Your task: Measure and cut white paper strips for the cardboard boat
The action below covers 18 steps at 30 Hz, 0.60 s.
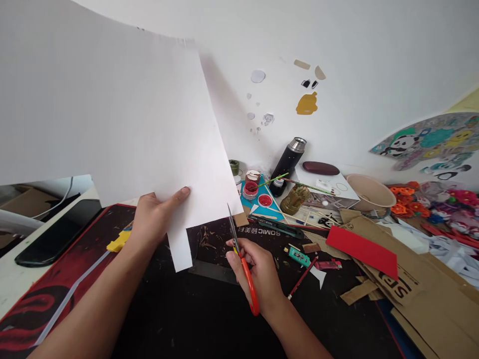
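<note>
A large white sheet of paper [130,119] fills the upper left, raised above the desk. My left hand [155,217] grips its lower edge, thumb on the near face and the other fingers hidden behind. A narrow white strip [180,249] hangs below that edge beside the hand. In my right hand [258,269] is a pair of scissors [250,284] with orange handles, the fingers wrapped round them. The blades point up and overlap the sheet's lower right corner; whether they are closed on the paper I cannot tell.
A black desk mat [194,319] lies below. Behind stand a black thermos [288,159], a red paint jar [250,189] and a brush jar [295,198]. Right are red card [362,252] and cardboard [437,299]; left, a phone [62,232] and a yellow glue gun [119,241].
</note>
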Tool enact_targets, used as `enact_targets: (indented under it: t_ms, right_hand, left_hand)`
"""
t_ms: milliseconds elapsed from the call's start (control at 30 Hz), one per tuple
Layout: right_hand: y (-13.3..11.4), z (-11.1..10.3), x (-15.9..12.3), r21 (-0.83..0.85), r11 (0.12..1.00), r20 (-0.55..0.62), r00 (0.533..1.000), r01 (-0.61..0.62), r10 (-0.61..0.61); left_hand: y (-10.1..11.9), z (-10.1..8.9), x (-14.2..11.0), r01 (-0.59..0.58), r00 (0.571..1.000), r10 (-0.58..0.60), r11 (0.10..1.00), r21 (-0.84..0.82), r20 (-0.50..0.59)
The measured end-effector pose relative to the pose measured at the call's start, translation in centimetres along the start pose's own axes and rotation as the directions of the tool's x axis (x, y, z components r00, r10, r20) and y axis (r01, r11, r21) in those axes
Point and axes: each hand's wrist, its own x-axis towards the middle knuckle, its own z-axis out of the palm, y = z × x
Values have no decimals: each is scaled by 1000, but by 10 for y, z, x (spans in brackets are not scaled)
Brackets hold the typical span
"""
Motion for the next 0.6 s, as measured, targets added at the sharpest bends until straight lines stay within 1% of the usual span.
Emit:
enact_targets:
  t_ms: [67, 133, 600]
  right_hand:
    - [-2, 1, 0, -35, 999, -6, 999, 39, -39]
    - [-4, 1, 0, -47, 997, -8, 999, 53, -54]
    - [-4, 0, 1, -75, 995, -13, 998, 58, -59]
  left_hand:
    - [0, 1, -1, 1, 1000, -1, 1000, -2, 4]
    - [-1, 2, -1, -3, 1000, 3, 1000, -11, 10]
    - [-3, 5, -4, -35, 998, 36, 999, -31, 45]
